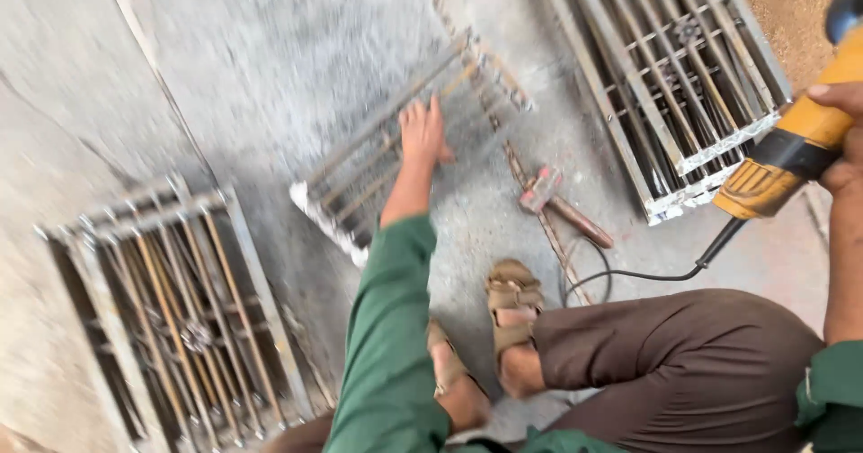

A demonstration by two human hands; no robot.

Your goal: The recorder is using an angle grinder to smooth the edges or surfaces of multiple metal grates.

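Right hand (843,138), at the right edge of the head view, has its grip closed around the body of a yellow and black power tool (791,152). That tool is lifted clear of the floor and tilted, its vented rear end pointing down and left. A black cable (647,276) runs from that end down to the concrete floor (270,48).

Left hand (422,131) reaches forward on a green sleeve (388,327). Its fingers are spread wide and lie on the bars of a small metal grille (378,161) that rests on the floor in the middle of the view. The hand presses flat rather than wrapping a bar, so its grip is wide and holds nothing. This part of the picture is blurred, and finer detail of the grille cannot be made out.

Just right of the grille lies a hammer (559,203) with a reddish head, resting across a thin metal strip. Two larger barred metal grilles lie on the floor, one (180,318) at lower left and one (674,75) at upper right, well apart from each other.

At the bottom of the view, the person's feet in tan sandals (512,296) stand on the floor, with a brown trouser leg (683,363) bent beside them.
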